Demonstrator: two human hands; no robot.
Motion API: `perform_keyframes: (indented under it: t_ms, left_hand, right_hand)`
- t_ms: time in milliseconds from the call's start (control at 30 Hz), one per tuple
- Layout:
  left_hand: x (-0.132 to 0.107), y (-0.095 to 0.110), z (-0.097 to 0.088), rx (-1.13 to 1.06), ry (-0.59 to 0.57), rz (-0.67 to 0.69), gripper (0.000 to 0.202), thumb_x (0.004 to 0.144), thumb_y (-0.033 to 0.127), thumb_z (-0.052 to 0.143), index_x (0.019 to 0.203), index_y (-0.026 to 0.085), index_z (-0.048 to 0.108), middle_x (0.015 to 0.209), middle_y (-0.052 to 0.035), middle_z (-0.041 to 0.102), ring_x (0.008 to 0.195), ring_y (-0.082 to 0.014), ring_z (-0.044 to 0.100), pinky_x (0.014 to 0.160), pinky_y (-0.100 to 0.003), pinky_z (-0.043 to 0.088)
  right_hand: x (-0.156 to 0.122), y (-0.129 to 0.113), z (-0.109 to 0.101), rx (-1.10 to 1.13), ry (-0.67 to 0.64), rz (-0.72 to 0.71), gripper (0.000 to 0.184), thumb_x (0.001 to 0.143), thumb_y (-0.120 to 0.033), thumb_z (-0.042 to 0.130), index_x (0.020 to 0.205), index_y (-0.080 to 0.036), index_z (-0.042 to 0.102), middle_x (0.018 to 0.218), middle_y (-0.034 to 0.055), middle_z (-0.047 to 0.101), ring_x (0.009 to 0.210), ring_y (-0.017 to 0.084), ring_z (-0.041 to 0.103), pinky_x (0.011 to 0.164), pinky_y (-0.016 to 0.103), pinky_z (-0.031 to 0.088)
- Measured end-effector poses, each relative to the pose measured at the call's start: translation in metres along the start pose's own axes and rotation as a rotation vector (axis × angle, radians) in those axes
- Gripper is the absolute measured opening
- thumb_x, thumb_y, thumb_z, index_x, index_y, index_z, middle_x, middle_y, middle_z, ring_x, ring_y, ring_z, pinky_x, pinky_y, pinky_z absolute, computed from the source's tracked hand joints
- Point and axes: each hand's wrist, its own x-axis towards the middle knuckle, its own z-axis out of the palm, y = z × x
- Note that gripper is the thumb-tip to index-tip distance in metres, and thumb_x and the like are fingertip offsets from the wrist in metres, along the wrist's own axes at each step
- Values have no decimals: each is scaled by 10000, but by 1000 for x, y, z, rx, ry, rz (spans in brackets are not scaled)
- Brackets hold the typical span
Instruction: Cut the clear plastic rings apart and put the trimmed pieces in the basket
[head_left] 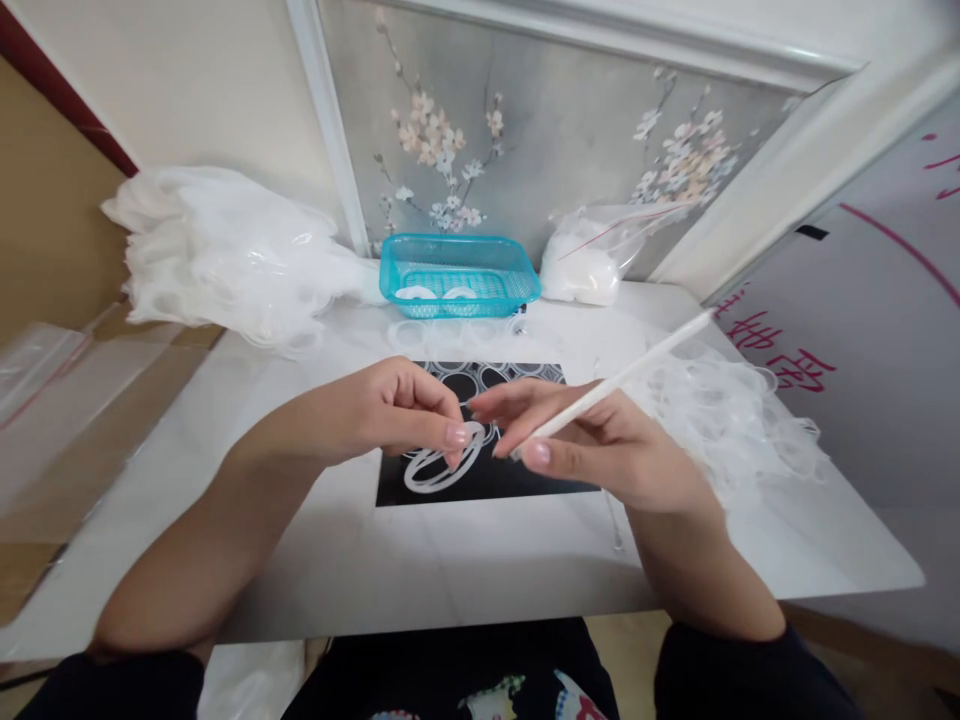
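Observation:
My left hand (397,410) is closed in a pinch on a thin clear plastic ring (442,465) that hangs over a black mat (517,480) in the middle of the white table (420,570). My right hand (592,440) is closed around a long white stick (622,378) that points up and to the right; its fingertips almost meet the left hand's. Several more clear rings (480,378) lie on the far part of the mat.
A turquoise basket (457,272) with white round pieces stands at the back. A heap of clear plastic pieces (225,255) lies at back left, another (727,410) at right. A clear bag of white material (585,262) sits beside the basket. Zip bags (45,360) lie at left.

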Motion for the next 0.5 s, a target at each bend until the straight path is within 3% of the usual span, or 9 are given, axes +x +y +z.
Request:
perform_keyframes:
  t_ms: [100,200,400,500]
  left_hand:
    - [1,-3,-2,-18,-19,-18,200,787,306,660,647,169,700,448,49,399,417,-47,240,392,-204,151]
    - [1,-3,-3,-33,-20,-21,183,775,295,664,641,179,710,441,43,411,410,-48,245,387,-204,154]
    - [1,0,-4,-19,-73,4,169,721,282,689,584,185,707,486,-10,560,418,-72,363,395,-211,249]
    - [-1,2,-5,-21,-95,28,167,712,259,686,560,191,700,475,-8,550,419,-74,358,394,-217,240]
  right_hand:
    - [4,4,4,70,-96,45,133,840,-204,680,937,-234,765,1076,49,711,1020,174,644,873,313,529]
    - [6,8,6,118,-80,44,131,839,-203,678,933,-222,767,941,43,733,887,149,661,783,273,540]
    - [4,6,4,173,-69,47,125,832,-206,688,919,-235,774,912,40,753,884,156,674,756,267,542]
    - [2,3,2,113,-68,50,114,831,-228,695,911,-236,777,893,34,760,843,150,675,773,272,536]
